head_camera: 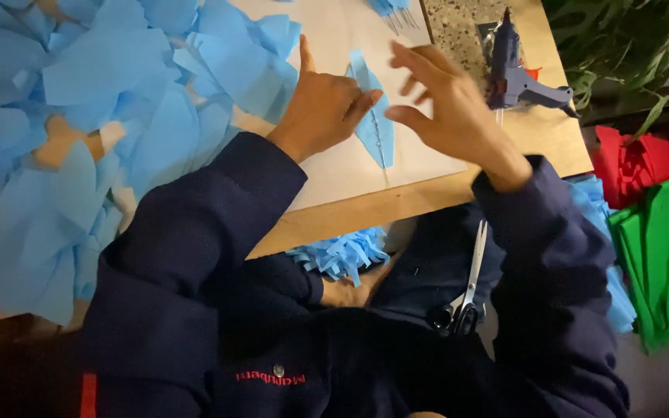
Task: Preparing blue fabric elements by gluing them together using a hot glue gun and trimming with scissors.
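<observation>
Your left hand [323, 108] presses its curled fingers on the left edge of the blue paper leaf [372, 116], centre top of frame. Your right hand [447, 104] hovers open just right of it, gripping nothing. The leaf lies flat on the white sheet [342, 166], long axis running top to bottom, tip pointing up-frame. Around it: blue glue gun [514, 73] upper right on the counter [536, 135], scissors [468, 290] in your lap, blue paper pieces [79, 139] massed at left.
</observation>
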